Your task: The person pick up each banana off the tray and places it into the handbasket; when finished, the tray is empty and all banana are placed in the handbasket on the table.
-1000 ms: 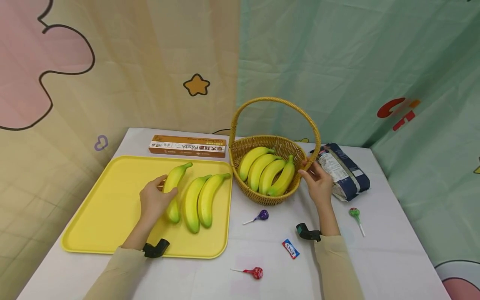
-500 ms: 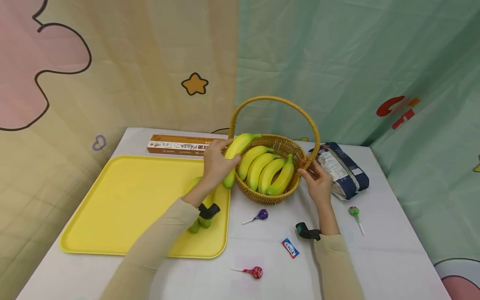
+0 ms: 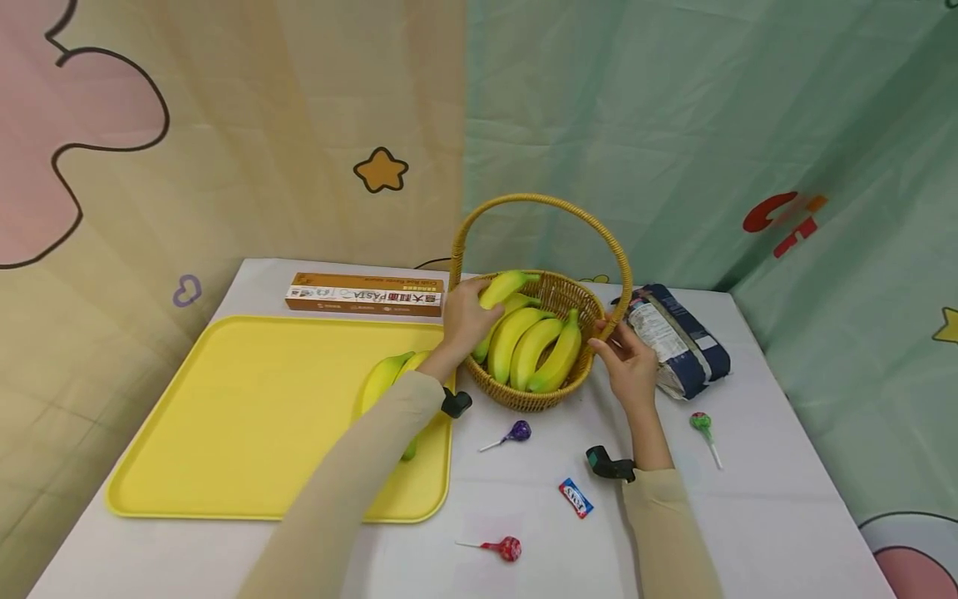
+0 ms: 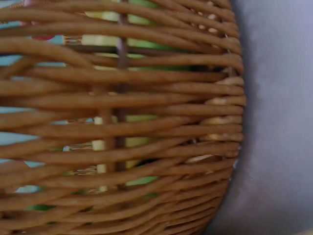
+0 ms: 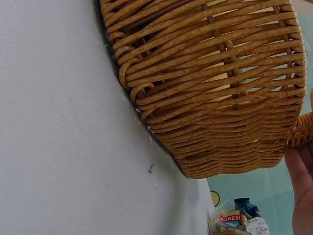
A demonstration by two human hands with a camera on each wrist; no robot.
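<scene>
In the head view my left hand [image 3: 464, 320] holds a banana [image 3: 503, 288] over the left side of the wicker basket [image 3: 527, 401]. Several bananas [image 3: 533, 349] lie side by side inside the basket, the leftmost partly covered by the held one. My right hand [image 3: 631, 366] pinches the foot of the basket's arched handle [image 3: 619, 279] at the right rim; the right wrist view shows its fingers [image 5: 299, 176] there. More bananas [image 3: 380, 381] rest on the yellow tray [image 3: 224, 416], half hidden behind my left forearm. Basket weave [image 4: 122, 103] fills most of the left wrist view.
Behind the tray is a pasta box [image 3: 364, 295]. A dark blue package [image 3: 677, 341] stands right of the basket. In front lie a purple lollipop [image 3: 520, 431], a red lollipop [image 3: 511, 548], a small wrapped candy [image 3: 575, 497] and, farther right, a green lollipop [image 3: 701, 423].
My left hand has lifted a banana off the tray and carried it right, to the basket's left side and then over its rim. The right hand stays at the handle.
</scene>
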